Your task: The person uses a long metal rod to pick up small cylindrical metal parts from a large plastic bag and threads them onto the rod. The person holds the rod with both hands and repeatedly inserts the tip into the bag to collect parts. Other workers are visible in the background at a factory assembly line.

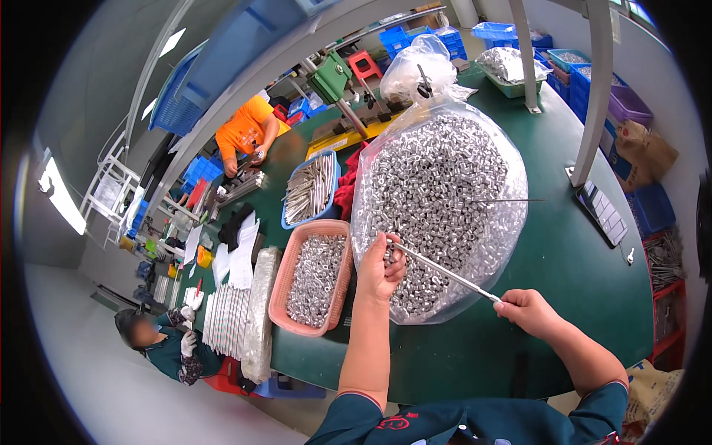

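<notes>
A large clear plastic bag (512, 159), spread on the table in front of me, is full of small silver metal sleeves (437, 178). My right hand (528, 311) pinches the near end of a slim metal rod (452, 274), which slants over the bag's lower part. At the rod's far end, my left hand (382, 271) is curled with its thumb and fingers by the tip. Shiny small sleeves show within its fingers; how firmly it grips the rod is partly hidden. A thin dark spike (512, 199) juts out over the sleeves to the right.
Left of the bag stand a pink basket (279, 297) of small metal parts and a blue basket (286, 216) of rods. A phone (602, 213) lies by the right post. A green press (330, 78) stands beyond. Two co-workers sit to the left, one in orange (245, 130).
</notes>
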A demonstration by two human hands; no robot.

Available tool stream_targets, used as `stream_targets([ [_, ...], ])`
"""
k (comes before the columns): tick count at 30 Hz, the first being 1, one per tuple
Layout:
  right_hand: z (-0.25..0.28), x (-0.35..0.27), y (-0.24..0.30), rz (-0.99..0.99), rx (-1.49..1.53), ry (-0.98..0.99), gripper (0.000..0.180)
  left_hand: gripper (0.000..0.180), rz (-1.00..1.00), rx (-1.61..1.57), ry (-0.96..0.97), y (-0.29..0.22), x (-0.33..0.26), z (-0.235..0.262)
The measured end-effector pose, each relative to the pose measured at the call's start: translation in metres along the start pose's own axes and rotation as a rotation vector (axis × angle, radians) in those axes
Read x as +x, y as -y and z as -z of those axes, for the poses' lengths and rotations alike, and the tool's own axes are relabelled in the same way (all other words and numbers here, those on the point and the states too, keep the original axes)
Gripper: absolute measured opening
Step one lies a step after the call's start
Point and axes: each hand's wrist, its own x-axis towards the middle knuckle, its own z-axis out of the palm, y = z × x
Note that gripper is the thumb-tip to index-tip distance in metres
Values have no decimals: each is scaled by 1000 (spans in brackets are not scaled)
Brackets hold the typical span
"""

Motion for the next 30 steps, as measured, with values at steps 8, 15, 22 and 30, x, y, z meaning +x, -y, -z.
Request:
stream_targets([
  [8, 0, -2, 4, 15, -7, 6, 26, 33, -18, 41, 41, 0, -2, -5],
  [15, 0, -2, 2, -3, -7, -9, 30, 32, 35, -21, 32, -1, -1, -6],
  [22, 0, -4, 6, 35, -87, -18, 29, 27, 120, -78, 109, 1, 2, 6],
  [30, 0, -1, 0, 49, -60, -28, 30, 24, 149, -202, 139, 4, 5, 7],
])
